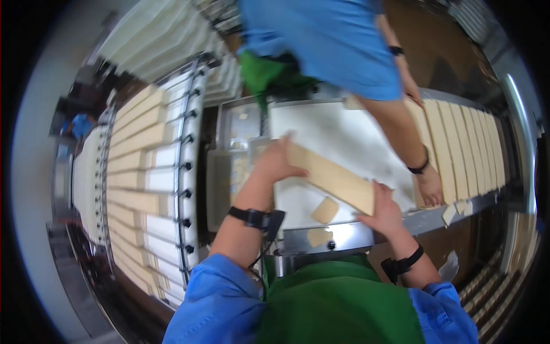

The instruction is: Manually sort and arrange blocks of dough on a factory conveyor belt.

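A long flat strip of pale dough [335,178] lies slantwise between my hands, above the white work surface [309,120]. My left hand [279,161] holds its far left end, thumb along the near edge; this hand is somewhat blurred. At its near right end is my right hand [382,208], fingers and thumb gripping the short edge. Just below the strip, a small loose piece of dough [325,210] rests on the white surface. Another flat scrap [320,237] lies on the metal edge nearest me.
Opposite, a co-worker in blue [322,43] reaches both hands to a row of dough strips [464,150] at right. Scrap bins [217,189] and a metal tray [238,105] adjoin the surface. Farther left, a conveyor with dividing rods [184,165] carries dough slabs [135,200].
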The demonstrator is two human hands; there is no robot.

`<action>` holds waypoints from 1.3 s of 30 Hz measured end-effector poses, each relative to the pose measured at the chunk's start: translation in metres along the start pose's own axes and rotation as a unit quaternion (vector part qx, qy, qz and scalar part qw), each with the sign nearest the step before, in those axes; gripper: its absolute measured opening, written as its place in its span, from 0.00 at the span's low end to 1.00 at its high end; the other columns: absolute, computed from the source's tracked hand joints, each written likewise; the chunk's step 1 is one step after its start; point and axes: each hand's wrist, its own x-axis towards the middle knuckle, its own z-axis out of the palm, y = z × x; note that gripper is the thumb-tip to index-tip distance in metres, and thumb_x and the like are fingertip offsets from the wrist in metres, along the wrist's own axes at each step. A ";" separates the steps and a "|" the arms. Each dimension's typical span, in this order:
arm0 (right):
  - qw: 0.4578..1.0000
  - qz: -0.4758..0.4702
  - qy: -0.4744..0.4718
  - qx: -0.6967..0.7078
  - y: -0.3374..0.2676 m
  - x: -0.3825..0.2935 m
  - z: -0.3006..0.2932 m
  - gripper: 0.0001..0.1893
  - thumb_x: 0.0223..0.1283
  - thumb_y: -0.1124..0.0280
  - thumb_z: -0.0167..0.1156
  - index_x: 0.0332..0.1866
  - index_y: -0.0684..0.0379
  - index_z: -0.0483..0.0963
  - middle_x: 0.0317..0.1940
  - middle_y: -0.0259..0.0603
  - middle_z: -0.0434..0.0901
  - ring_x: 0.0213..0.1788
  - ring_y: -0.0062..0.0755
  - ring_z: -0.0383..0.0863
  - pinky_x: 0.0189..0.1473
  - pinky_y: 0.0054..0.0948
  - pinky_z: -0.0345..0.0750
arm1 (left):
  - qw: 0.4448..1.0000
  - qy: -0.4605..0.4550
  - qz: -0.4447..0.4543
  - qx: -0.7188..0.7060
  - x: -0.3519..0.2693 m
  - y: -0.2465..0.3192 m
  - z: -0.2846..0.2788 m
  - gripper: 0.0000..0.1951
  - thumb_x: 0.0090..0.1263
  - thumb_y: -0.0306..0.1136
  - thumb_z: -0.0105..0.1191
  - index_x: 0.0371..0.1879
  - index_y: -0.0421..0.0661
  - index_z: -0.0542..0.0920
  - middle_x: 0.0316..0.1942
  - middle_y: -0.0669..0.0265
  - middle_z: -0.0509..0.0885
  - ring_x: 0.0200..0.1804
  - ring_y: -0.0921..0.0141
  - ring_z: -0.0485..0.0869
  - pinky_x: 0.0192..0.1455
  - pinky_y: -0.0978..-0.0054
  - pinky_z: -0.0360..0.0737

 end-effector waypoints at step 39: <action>0.927 -0.281 -0.128 -0.211 -0.572 -0.021 0.178 0.48 0.49 0.44 0.73 0.72 0.62 0.63 0.56 0.51 0.74 0.51 0.52 0.84 0.49 0.43 0.84 | 0.890 0.174 -0.421 -0.026 -0.386 -0.441 -0.177 0.42 0.68 0.66 0.52 0.60 0.31 0.78 0.55 0.36 0.82 0.66 0.45 0.75 0.70 0.55 0.70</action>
